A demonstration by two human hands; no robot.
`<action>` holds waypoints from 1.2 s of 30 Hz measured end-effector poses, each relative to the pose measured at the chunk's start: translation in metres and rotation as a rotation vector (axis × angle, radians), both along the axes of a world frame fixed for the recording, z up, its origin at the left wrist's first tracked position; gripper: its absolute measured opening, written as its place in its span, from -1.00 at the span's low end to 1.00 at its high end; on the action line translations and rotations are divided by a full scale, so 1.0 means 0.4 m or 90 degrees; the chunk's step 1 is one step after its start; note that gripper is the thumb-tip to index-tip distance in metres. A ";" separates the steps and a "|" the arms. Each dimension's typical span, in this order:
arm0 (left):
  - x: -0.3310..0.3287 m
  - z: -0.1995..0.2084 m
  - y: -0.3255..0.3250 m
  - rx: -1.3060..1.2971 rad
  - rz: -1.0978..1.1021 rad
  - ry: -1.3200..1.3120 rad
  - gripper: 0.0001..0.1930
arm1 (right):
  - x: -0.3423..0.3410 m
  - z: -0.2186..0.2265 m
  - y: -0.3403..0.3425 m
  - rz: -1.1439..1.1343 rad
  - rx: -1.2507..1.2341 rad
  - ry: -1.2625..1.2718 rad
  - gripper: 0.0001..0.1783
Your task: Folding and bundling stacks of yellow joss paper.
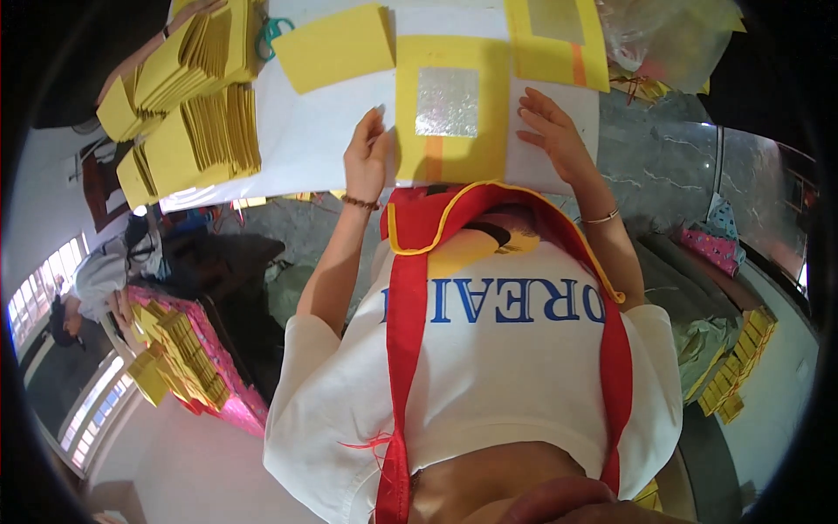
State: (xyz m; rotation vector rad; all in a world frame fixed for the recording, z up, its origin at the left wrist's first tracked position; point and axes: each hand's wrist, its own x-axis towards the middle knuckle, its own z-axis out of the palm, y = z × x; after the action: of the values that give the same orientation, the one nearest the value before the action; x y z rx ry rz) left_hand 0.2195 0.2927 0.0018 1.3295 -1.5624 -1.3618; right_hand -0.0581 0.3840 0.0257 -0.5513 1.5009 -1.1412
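A yellow paper sheet (408,87) lies on the white tabletop in front of me. It bears a silver foil square (448,102) and an orange strip (434,158) running from the foil toward my side. Just off the sheet's left edge, my left hand (367,157) hovers with loosely bent fingers and holds nothing. To the right of the sheet my right hand (553,133) is open, fingers apart and empty. A second yellow sheet with foil (555,19) and an orange strip lies at the far right. Farther left lies a plain yellow piece (336,48).
Folded yellow paper stacks (214,131) crowd the table's left side, near teal-handled scissors (271,37). Another person's arm (140,61) reaches in at the far left. A clear plastic bag (668,35) sits at the far right. Yellow bundles (179,349) lie on a pink-covered surface at left.
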 end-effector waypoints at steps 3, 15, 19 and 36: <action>-0.029 -0.004 0.018 -0.026 -0.033 -0.027 -0.58 | 0.042 0.000 0.002 -0.103 -0.011 -0.163 -0.46; -0.006 -0.006 -0.025 -0.210 -0.198 -0.110 -0.52 | 0.106 -0.038 -0.040 0.011 -0.102 0.007 -0.40; 0.002 0.021 -0.045 -0.144 -0.152 -0.042 -0.42 | 0.032 -0.026 -0.040 -0.033 -0.072 -0.311 -0.45; -0.005 0.015 -0.009 -0.418 -0.376 -0.136 -0.70 | 0.049 -0.010 0.093 0.181 -0.425 0.733 -0.52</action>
State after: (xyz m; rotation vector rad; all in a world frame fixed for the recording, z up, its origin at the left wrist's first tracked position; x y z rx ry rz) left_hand 0.2175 0.2889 0.0079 0.6396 -2.4023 -0.8748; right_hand -0.0386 0.4212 0.0218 -2.0687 1.8191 -1.1161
